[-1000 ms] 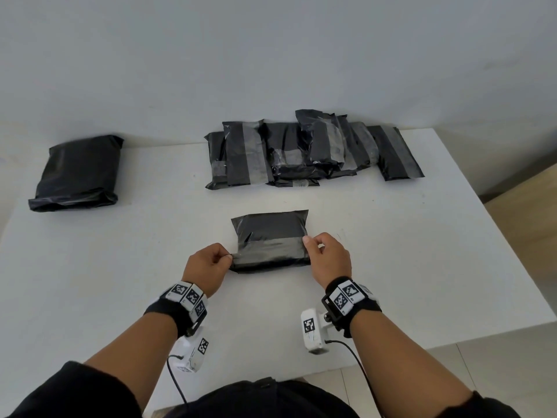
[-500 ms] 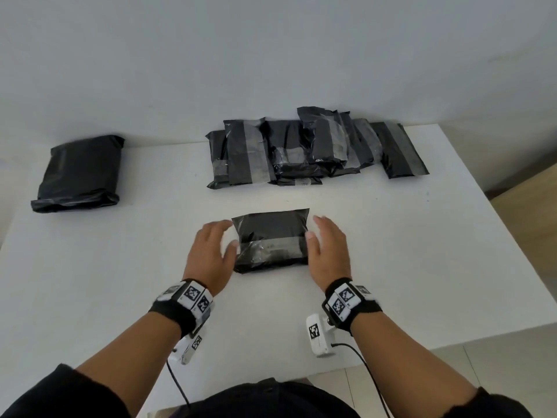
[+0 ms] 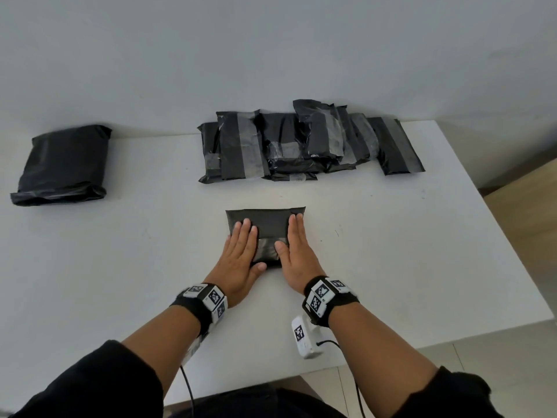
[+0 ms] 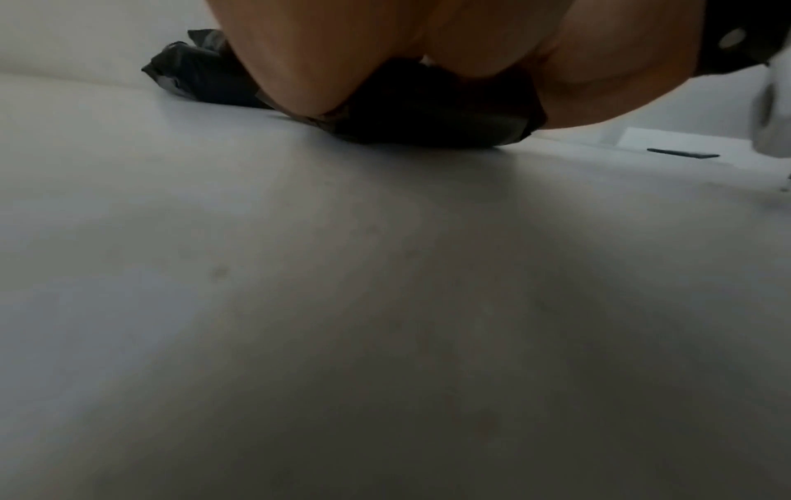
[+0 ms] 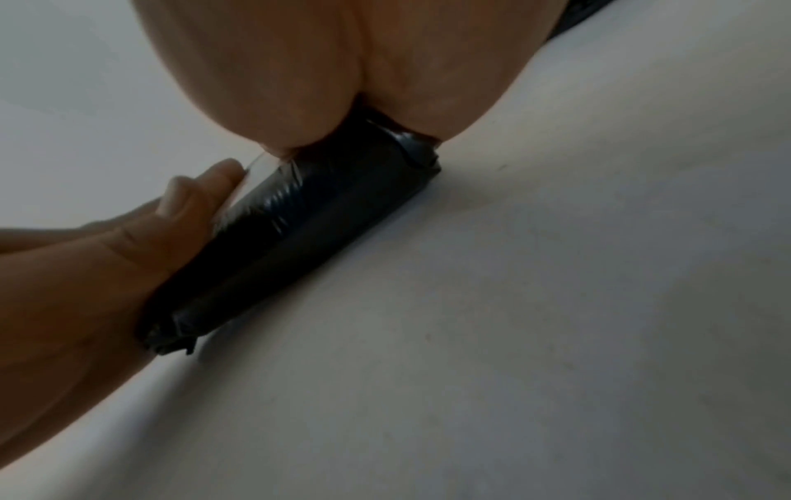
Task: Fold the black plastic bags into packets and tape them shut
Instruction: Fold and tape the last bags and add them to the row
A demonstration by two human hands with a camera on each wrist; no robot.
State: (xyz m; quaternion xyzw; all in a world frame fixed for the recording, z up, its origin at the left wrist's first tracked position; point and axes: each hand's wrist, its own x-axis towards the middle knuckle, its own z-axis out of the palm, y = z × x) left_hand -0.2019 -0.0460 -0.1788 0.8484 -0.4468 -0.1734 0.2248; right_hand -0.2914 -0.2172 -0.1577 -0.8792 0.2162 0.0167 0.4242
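White surface (image 3: 120, 267): one packet (image 3: 265, 221) near front, taped packets (image 3: 301, 143) piled at back, bag bundle (image 3: 63, 164) far left.

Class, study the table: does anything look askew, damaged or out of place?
Nothing is spilled or torn. The finished packets at the far edge lie in an untidy overlapping heap, some tilted. One untaped bag sits apart at far left. Both hands, left hand and right hand, press flat on the near packet.
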